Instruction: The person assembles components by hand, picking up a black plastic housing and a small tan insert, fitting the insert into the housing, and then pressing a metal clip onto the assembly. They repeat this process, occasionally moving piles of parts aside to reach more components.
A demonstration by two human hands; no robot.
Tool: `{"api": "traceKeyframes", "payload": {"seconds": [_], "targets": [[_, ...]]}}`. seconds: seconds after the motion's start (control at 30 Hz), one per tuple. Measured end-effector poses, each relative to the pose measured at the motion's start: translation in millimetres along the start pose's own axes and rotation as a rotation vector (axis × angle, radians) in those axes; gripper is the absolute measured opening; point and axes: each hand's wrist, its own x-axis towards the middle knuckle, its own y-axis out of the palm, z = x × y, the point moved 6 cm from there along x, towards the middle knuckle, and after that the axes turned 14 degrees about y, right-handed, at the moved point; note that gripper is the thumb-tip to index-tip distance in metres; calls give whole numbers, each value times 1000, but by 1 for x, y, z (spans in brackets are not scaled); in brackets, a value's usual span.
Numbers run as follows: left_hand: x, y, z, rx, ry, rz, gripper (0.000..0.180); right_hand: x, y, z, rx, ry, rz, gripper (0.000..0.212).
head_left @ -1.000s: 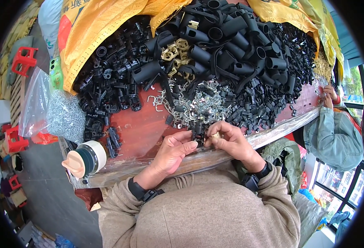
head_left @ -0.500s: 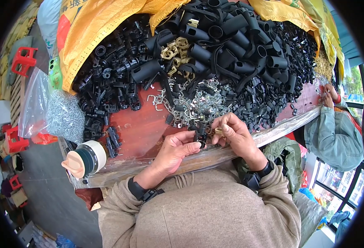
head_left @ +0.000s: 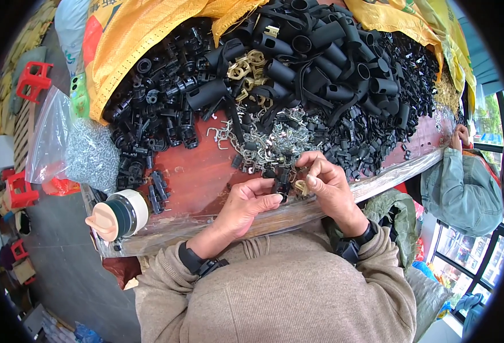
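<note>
Between thumb and fingers, my left hand (head_left: 247, 207) grips a small black plastic part (head_left: 283, 184) over the table's front edge. My right hand (head_left: 329, 186), just beside it, is closed on a small brass-coloured part (head_left: 301, 187), which its fingers partly cover. Beyond my hands lies a heap of bent silvery metal hooks (head_left: 280, 134). Brass-coloured ring-shaped fittings (head_left: 246, 66) rest farther back among black plastic tubes (head_left: 326, 54). To the left is a pile of black moulded parts (head_left: 166, 108), with a few more (head_left: 158, 191) lying apart, nearer me.
A cup with a pink lid (head_left: 117, 217) stands at the left front corner. Behind it sits a clear bag of small metal pieces (head_left: 92, 157). Yellow woven sacks (head_left: 132, 43) border the red table (head_left: 197, 171). A person in a green-grey sleeve (head_left: 449, 183) works at the right.
The brass-coloured part has turned and shows more openly between my right fingers. My left hand, still on the black part, has shifted slightly right. The co-worker's hand has moved a little.
</note>
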Motion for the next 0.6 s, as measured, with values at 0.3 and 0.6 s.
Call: {"api": "traceKeyframes", "payload": {"seconds": [0.3, 0.6], "targets": [[-2, 1, -2, -68, 27, 5, 32, 5, 25, -1, -67, -18, 66, 24], [-1, -4, 3, -97, 21, -4, 32, 8, 30, -8, 17, -48, 17, 19]]}}
